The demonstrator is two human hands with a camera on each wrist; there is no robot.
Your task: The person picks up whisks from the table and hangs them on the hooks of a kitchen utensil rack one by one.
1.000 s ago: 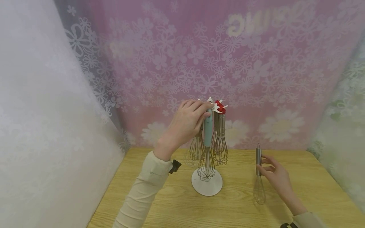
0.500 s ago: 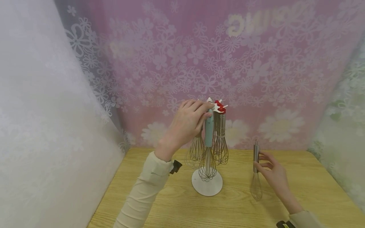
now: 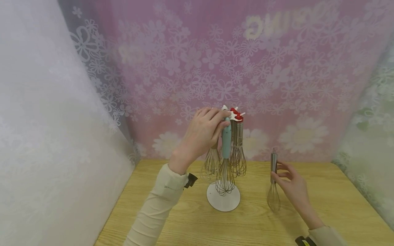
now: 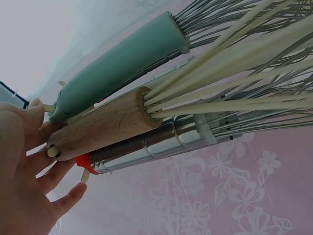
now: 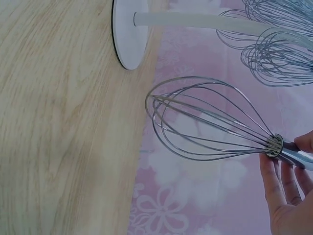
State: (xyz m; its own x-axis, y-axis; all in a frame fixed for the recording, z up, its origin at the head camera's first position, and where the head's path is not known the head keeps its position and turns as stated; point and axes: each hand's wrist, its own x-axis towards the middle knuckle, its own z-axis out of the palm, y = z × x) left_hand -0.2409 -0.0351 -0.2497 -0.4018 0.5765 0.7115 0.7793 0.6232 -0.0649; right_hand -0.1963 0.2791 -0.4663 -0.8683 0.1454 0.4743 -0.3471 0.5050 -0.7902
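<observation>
My left hand (image 3: 201,131) grips the top of a white whisk stand (image 3: 218,201), its thumb by the peg of a whisk with a teal handle (image 3: 226,141). In the left wrist view, its fingers lie behind a wooden-handled whisk (image 4: 105,125) and a steel-handled whisk with a red end (image 4: 146,149). These whisks hang heads down from the pegs. To the right of the stand, my right hand (image 3: 293,188) pinches a small steel whisk (image 3: 273,167) by its handle, wire head down above the table. The right wrist view shows its wire loops (image 5: 205,122) apart from the stand.
The stand rests on a wood-grain table (image 3: 191,222). A pink flowered curtain (image 3: 197,68) hangs right behind the table, and pale cloth (image 3: 55,136) closes off the left side. More hanging whisk heads (image 5: 283,54) show in the right wrist view.
My right hand has brought the small whisk leftward and slightly up, closer to the stand. The teal whisk has shifted slightly right, while my left hand stays on the stand's top.
</observation>
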